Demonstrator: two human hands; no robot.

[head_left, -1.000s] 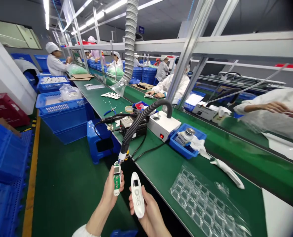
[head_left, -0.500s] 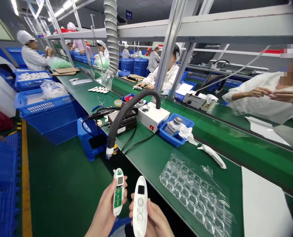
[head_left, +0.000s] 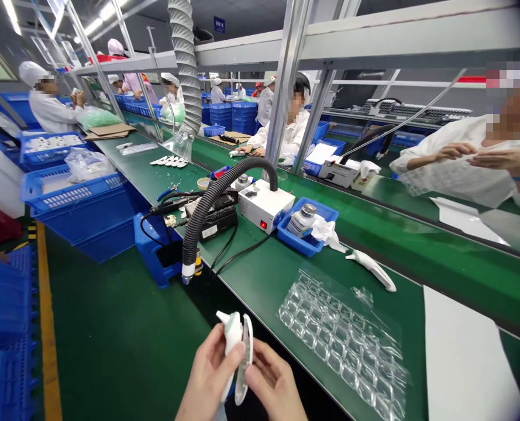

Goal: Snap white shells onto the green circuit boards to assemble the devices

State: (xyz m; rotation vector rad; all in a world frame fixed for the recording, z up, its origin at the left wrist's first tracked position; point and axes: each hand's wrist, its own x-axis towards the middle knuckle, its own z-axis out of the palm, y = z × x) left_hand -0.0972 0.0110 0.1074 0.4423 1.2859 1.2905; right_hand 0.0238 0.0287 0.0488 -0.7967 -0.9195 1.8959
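Note:
My left hand (head_left: pixel 209 371) is closed round a white thermometer body (head_left: pixel 232 334), which has a pointed probe tip at its top. In my right hand (head_left: pixel 277 380) is the thermometer's white front cover (head_left: pixel 248 336), held by its edge between thumb and fingers. The cover stands upright right beside the body, its inner side turned toward it. A narrow gap shows between the two near the top; fingers hide whether they touch lower down. Both hands are in front of the bench edge. The circuit board side of the body is turned out of sight.
A clear plastic blister tray (head_left: pixel 343 345) lies on the green bench (head_left: pixel 260 280). Beyond it are a white thermometer (head_left: pixel 371 269), a blue bin (head_left: pixel 307 228) with a bottle, and a white box (head_left: pixel 266 204). A black hose (head_left: pixel 202 210) arches over the edge. Co-workers sit opposite.
My hands have come together. The body and the cover, apart and face up before, are now turned edge-on and set side by side. The camera view has shifted slightly.

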